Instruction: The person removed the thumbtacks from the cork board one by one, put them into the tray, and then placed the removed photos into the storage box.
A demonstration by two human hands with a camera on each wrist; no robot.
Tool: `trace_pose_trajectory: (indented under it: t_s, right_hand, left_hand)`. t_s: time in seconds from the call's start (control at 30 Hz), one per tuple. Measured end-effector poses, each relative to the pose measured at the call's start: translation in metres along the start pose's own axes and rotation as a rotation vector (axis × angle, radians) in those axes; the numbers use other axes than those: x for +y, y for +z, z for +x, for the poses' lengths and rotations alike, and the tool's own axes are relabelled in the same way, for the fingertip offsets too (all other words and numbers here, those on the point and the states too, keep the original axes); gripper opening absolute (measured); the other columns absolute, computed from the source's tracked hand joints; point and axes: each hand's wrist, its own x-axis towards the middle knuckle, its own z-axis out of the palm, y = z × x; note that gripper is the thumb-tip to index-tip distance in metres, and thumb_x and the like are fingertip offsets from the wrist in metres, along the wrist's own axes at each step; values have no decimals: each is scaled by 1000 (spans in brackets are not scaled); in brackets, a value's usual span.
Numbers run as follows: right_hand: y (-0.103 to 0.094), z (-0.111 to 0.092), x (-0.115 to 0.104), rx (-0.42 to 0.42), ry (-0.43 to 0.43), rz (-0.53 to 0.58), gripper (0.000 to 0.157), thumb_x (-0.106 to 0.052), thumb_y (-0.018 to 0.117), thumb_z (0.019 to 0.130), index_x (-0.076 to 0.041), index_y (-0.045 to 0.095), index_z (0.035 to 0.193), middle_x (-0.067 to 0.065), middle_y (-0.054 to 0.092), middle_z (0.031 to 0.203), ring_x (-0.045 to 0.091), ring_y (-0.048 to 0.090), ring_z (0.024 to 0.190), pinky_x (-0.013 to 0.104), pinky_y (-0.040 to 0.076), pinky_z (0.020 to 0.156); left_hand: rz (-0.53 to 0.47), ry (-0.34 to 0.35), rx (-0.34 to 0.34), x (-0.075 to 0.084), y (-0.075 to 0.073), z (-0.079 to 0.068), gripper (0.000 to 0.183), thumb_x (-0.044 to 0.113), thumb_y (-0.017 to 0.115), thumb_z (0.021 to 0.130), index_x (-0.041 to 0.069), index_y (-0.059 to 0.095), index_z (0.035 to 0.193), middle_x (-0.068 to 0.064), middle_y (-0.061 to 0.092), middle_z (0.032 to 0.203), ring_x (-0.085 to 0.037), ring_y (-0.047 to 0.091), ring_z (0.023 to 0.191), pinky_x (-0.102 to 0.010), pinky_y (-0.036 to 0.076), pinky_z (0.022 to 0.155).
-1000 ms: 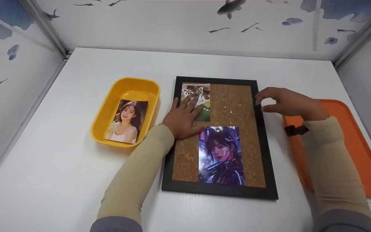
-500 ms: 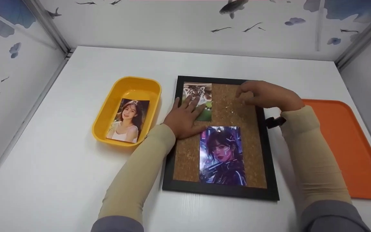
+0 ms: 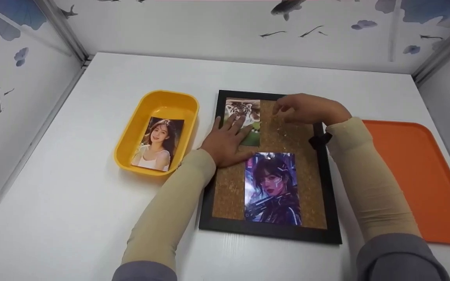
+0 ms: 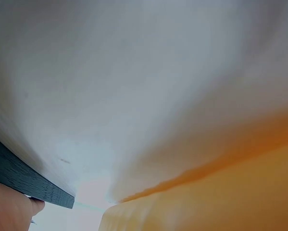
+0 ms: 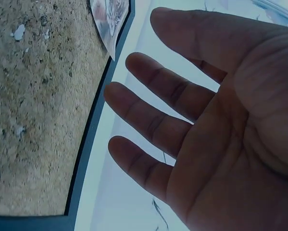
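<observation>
My left hand [image 3: 227, 144] lies with fingers spread across a tiger photo [image 3: 252, 134] at the top left of a black-framed corkboard [image 3: 225, 195]. The thumb reaches close to the top edge of a purple picture of an armored figure [image 3: 274, 195], which has a shiny spot at its top. My right hand [image 3: 307, 109] hovers over the board's upper right, fingers loosely bent. In the right wrist view its fingers [image 5: 148, 120] are parted with nothing visible between them; the index finger is mostly hidden behind the thumb. There, one corner of the tiger photo [image 5: 110, 21] stands off the cork.
A yellow basin [image 3: 127, 156] left of the board holds a portrait photo [image 3: 156, 144]. To the right lies an orange tray [image 3: 416, 175], partly behind my right forearm. Pale flecks [image 5: 19, 32] show on the cork. White panels enclose the table [image 3: 72, 187] at back and sides.
My right hand has moved left from beyond the frame's right edge to over the cork's upper part, near the tiger photo. The left hand has stayed on that photo.
</observation>
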Motion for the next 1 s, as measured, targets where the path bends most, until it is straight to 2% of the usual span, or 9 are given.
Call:
trace_pose_trajectory:
  t_s: [0.23,0.53,0.73,1.0]
  right_hand:
    - [1,18,0,-15,-4,-22,32,-13,55,100,-9,61,131,13,55,139,38,47,131,59,40,104]
    - [6,41,3,-39,63,-8,37,-5,54,96,-6,58,133,17,54,139,39,49,129,56,42,103]
    - [11,48,3,-7,74,8,35,-5,55,97,-8,60,132,17,56,136,38,49,128,57,39,105]
    - [17,59,7,5,72,-69,40,-5,64,87,-11,64,126,12,56,125,31,54,112,55,46,98]
  left_hand:
    - [-1,-2,15,-1,1,0,91,84,11,88,30,10,161,-3,-1,167,-26,-4,152,-56,-4,117]
    - [-12,-3,25,0,3,0,90,83,12,88,30,11,161,-2,0,167,-25,-4,152,-56,-5,118]
    - [-1,2,18,0,3,0,90,83,11,88,30,10,161,-2,0,167,-26,-5,152,-56,-4,118]
    - [-14,-5,14,0,1,0,90,83,12,89,29,11,161,-2,1,167,-26,-5,152,-56,-5,117]
